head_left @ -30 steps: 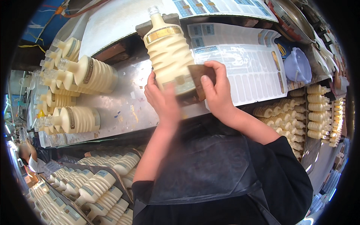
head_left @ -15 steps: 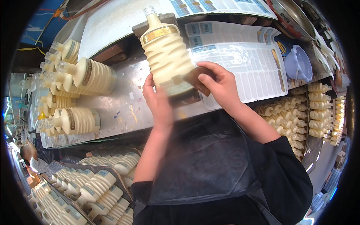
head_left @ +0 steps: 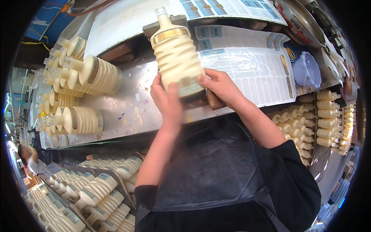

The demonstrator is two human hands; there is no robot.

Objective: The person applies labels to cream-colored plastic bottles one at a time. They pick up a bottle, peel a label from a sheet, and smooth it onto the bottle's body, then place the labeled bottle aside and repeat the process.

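Note:
A cream-coloured bottle (head_left: pixel 176 54) with wavy ribs lies tilted back on a dark block (head_left: pixel 151 29), its clear neck pointing away from me. A gold band label (head_left: pixel 170 34) crosses its shoulder, and a pale blue label (head_left: pixel 187 83) sits near its base. My left hand (head_left: pixel 167 100) is closed around the lower left side, its thumb over the front and slightly blurred. On the lower right side my right hand (head_left: pixel 222 87) grips the bottle, thumb on the label's edge, other fingers partly hidden. Just below that hand lies a brown flat piece (head_left: pixel 215 101).
Similar bottles (head_left: pixel 96 75) lie stacked at the table's left. Label sheets (head_left: pixel 247 73) cover the table at right, with more (head_left: pixel 203 7) on the far white board. A lavender bucket (head_left: pixel 307 69) is at far right. Racks of bottles stand lower left (head_left: pixel 92 193) and right (head_left: pixel 297 123).
My right hand has let go of the brown piece, which now lies beneath it, and has taken hold of the bottle's right side. My left hand stays at the bottle's left.

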